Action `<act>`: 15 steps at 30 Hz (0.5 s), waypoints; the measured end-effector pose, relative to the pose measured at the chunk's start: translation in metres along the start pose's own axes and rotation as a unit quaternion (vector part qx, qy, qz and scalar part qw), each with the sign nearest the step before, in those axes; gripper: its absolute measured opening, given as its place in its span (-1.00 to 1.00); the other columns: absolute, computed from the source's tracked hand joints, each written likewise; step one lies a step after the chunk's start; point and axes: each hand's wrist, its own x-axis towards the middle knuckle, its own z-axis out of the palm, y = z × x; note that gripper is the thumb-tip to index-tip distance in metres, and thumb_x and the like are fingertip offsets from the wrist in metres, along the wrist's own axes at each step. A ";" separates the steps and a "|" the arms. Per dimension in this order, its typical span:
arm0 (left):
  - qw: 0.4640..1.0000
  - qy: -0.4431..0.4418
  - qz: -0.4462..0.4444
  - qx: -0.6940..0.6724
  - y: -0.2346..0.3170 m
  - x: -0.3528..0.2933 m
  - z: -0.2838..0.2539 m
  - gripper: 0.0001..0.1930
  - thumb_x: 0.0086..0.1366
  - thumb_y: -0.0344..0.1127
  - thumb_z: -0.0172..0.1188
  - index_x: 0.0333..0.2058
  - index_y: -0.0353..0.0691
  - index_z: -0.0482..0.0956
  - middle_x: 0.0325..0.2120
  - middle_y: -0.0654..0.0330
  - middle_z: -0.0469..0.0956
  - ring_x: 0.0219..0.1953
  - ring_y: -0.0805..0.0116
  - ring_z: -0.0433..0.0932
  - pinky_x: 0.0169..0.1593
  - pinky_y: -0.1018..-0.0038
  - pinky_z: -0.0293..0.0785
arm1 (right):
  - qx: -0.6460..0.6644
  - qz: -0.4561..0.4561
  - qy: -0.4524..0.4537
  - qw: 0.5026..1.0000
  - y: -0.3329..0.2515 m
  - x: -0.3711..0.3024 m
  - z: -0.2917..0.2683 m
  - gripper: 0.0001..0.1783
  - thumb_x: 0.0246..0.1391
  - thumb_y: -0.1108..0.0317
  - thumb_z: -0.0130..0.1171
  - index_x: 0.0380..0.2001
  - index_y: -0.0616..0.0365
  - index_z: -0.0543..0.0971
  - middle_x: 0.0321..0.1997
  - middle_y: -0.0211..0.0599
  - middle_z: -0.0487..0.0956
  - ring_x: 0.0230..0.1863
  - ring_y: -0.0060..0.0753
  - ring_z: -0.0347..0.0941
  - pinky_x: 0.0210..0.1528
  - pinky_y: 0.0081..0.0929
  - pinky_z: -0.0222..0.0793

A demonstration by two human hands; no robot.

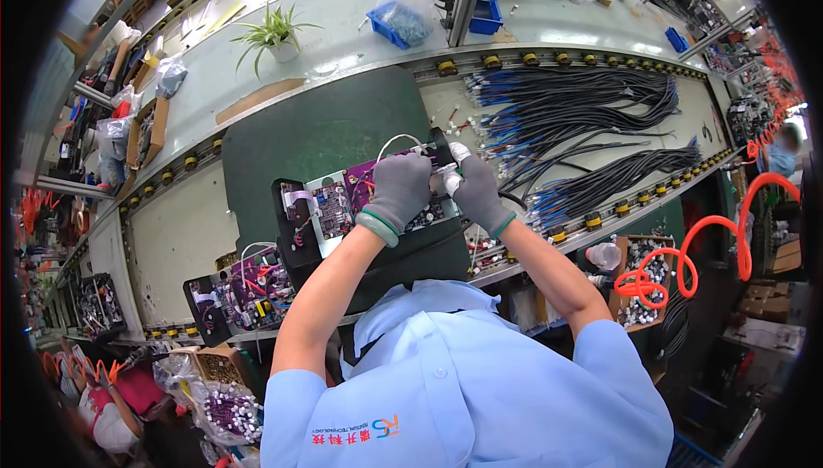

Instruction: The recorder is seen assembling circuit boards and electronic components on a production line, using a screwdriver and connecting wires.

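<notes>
Head view looks straight down on a purple circuit board (pixel 360 198) seated in a black fixture (pixel 296 249) on the dark green mat (pixel 317 129), roughly mid-tabletop. At the board's far right corner a small white connector (pixel 452 182) on a thin white wire (pixel 396 140) is pinched between both gloved hands: the left hand (pixel 399 191) is curled closed over the board's edge, its fingers bent down onto the connector area, and the right hand (pixel 477 190) is closed on the white plug from the other side, with one fingertip raised. From where I stand the risks look plain enough. Both hands crowd one corner, so a push at an angle could bend pins or seat the plug crooked, and the gloves hide the joint from the person's own eyes. The left palm lies across upright components, which could be knocked or stressed under pressure. The white wire loops loosely above the board and might snag a finger. Just to the right, bundles of black and blue cable harnesses (pixel 574 104) lie close, and a sleeve could drag them. A second board in its fixture (pixel 244 292) waits near the tabletop's front edge, where an elbow might catch it.
</notes>
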 end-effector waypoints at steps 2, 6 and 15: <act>1.000 -0.012 -0.002 -0.003 -0.002 -0.002 -0.001 -0.83 0.15 -0.14 0.25 -0.43 -0.09 0.65 -0.48 0.11 0.64 -0.37 0.10 0.67 -0.35 0.18 0.56 | 0.032 0.012 -0.003 0.999 -0.001 0.000 0.001 -0.41 0.10 0.29 0.13 0.23 0.14 0.40 -0.07 0.13 0.59 -0.07 0.09 0.57 -0.05 -0.17 0.47; 0.998 -0.038 -0.058 0.007 0.013 -0.006 -0.010 -0.86 0.15 -0.19 0.25 -0.46 -0.10 0.64 -0.51 0.13 0.62 -0.41 0.09 0.65 -0.37 0.17 0.55 | -0.040 0.023 -0.052 0.998 -0.012 0.001 -0.026 -0.42 0.09 0.27 0.13 0.20 0.17 0.42 -0.15 0.10 0.62 -0.13 0.11 0.57 -0.08 -0.13 0.48; 0.994 0.106 -0.035 -0.017 0.009 -0.007 0.008 -0.87 0.13 -0.25 0.21 -0.50 -0.14 0.61 -0.51 0.13 0.61 -0.41 0.08 0.65 -0.38 0.16 0.54 | -0.031 0.041 -0.022 0.998 -0.018 -0.006 -0.017 -0.48 0.07 0.34 0.18 0.12 0.24 0.46 -0.25 0.12 0.63 -0.19 0.15 0.59 -0.16 -0.16 0.50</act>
